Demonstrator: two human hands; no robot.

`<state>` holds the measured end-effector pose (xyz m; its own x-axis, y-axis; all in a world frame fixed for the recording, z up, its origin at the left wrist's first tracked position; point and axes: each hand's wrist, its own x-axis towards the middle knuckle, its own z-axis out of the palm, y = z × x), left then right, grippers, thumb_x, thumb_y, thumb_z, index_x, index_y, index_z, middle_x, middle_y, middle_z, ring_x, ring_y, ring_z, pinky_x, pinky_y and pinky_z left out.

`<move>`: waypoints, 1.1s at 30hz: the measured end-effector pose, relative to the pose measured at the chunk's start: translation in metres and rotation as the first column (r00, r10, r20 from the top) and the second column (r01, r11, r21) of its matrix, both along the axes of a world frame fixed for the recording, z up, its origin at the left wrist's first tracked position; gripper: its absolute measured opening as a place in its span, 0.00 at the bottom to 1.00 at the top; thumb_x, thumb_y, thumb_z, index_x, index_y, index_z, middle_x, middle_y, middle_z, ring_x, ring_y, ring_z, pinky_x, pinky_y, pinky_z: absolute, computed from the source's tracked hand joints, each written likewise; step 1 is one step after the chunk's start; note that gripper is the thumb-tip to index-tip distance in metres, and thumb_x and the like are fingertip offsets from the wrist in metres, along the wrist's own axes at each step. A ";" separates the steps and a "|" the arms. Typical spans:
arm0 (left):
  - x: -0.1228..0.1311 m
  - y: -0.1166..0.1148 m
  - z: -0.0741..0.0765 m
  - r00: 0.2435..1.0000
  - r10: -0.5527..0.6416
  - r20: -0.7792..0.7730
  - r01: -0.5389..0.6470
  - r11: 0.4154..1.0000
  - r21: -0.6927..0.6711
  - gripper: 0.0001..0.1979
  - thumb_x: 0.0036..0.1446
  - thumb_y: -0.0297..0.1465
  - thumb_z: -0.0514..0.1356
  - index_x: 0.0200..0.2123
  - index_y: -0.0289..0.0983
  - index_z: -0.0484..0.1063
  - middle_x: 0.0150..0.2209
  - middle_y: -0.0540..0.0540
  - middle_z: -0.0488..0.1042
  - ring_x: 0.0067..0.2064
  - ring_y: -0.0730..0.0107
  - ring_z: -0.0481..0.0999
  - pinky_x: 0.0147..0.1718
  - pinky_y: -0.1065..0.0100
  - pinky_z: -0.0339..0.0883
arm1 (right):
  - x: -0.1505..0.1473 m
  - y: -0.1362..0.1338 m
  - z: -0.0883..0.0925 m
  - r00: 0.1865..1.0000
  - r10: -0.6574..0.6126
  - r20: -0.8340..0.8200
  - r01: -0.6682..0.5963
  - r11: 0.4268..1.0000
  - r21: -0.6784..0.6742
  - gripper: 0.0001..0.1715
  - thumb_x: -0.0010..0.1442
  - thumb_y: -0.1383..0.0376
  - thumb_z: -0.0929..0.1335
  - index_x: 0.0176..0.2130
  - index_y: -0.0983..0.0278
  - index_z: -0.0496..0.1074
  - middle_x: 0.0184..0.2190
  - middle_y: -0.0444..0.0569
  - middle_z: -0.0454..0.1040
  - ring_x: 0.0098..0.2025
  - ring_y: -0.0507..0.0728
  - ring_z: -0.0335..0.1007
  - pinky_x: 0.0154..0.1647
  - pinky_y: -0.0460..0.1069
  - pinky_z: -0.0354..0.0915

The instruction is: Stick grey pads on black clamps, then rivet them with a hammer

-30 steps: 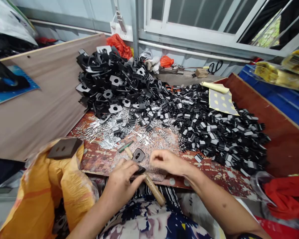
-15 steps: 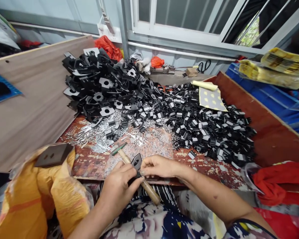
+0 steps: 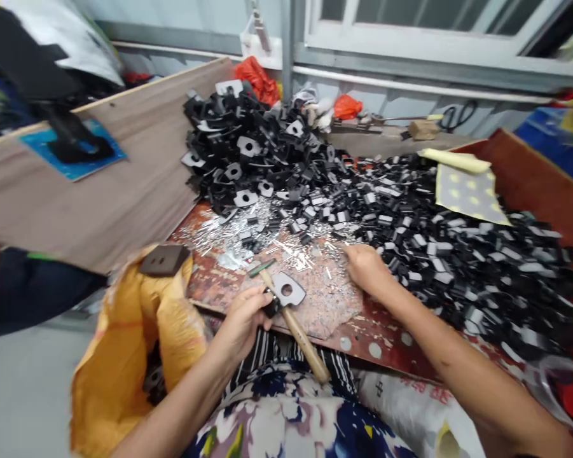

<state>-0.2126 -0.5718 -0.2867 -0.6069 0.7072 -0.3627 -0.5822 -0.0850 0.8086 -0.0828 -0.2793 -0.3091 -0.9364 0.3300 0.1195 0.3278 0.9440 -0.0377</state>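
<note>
My left hand (image 3: 244, 316) is closed around the black end of a flat part with a grey face and a round hole (image 3: 287, 290), near the front edge of the bench. Beneath that part lies a hammer (image 3: 306, 343), its green head on the bench and its wooden handle sticking out over my lap. My right hand (image 3: 368, 270) is stretched out to the near edge of the loose metal pins (image 3: 298, 253), beside the small black clips (image 3: 405, 238). Its fingers are curled together and slightly blurred; anything between them is hidden.
Behind the pins rises a heap of black holed parts (image 3: 248, 149). A spotted yellow sheet (image 3: 467, 191) lies on the clips. Left of me stands an orange sack (image 3: 124, 343) with a brown block (image 3: 165, 259) on top. A person's dark clothing (image 3: 42, 292) shows at the left edge.
My right hand has left the holed part and moved out to the pins. The left hand keeps the part, its grey face now showing more. My view has shifted left.
</note>
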 end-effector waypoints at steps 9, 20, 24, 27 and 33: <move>-0.009 -0.007 0.006 0.956 0.152 0.249 -0.181 0.979 0.097 0.15 0.44 0.39 0.73 0.32 0.35 0.79 0.31 0.46 0.78 0.27 0.70 0.70 0.16 0.73 0.63 | 0.021 -0.009 0.014 0.925 -0.011 -0.379 0.004 1.000 -0.019 0.17 0.65 0.71 0.64 0.42 0.61 0.83 0.36 0.51 0.81 0.39 0.59 0.77 0.41 0.52 0.71; -0.014 -0.015 -0.003 0.960 0.171 0.222 -0.184 0.982 0.040 0.18 0.40 0.36 0.80 0.29 0.33 0.80 0.32 0.47 0.75 0.31 0.73 0.72 0.21 0.76 0.70 | 0.009 -0.061 0.023 0.935 0.126 -0.332 -0.181 0.974 -0.138 0.13 0.70 0.69 0.67 0.45 0.58 0.82 0.41 0.47 0.84 0.44 0.60 0.76 0.50 0.57 0.66; -0.016 -0.018 -0.003 0.957 0.177 0.228 -0.191 0.981 0.040 0.19 0.39 0.38 0.80 0.29 0.33 0.80 0.32 0.48 0.76 0.30 0.74 0.73 0.24 0.73 0.75 | -0.013 -0.090 0.011 0.956 0.262 -0.132 -0.259 0.965 0.038 0.12 0.69 0.71 0.67 0.37 0.62 0.80 0.34 0.50 0.79 0.41 0.61 0.70 0.42 0.55 0.60; -0.019 -0.024 -0.003 0.961 0.183 0.206 -0.196 0.979 0.048 0.19 0.39 0.39 0.81 0.28 0.33 0.80 0.32 0.48 0.76 0.30 0.74 0.73 0.24 0.73 0.76 | -0.022 -0.091 0.004 0.956 0.284 -0.076 -0.278 0.957 0.082 0.12 0.69 0.74 0.67 0.37 0.64 0.79 0.34 0.51 0.77 0.41 0.60 0.67 0.42 0.54 0.57; -0.022 -0.029 -0.009 0.960 0.192 0.204 -0.207 0.977 0.057 0.18 0.41 0.38 0.80 0.29 0.33 0.80 0.32 0.48 0.77 0.31 0.73 0.74 0.25 0.72 0.77 | -0.025 -0.095 0.000 0.875 0.484 -0.025 -0.477 0.868 0.137 0.10 0.69 0.75 0.65 0.41 0.66 0.76 0.36 0.51 0.76 0.40 0.59 0.65 0.45 0.54 0.58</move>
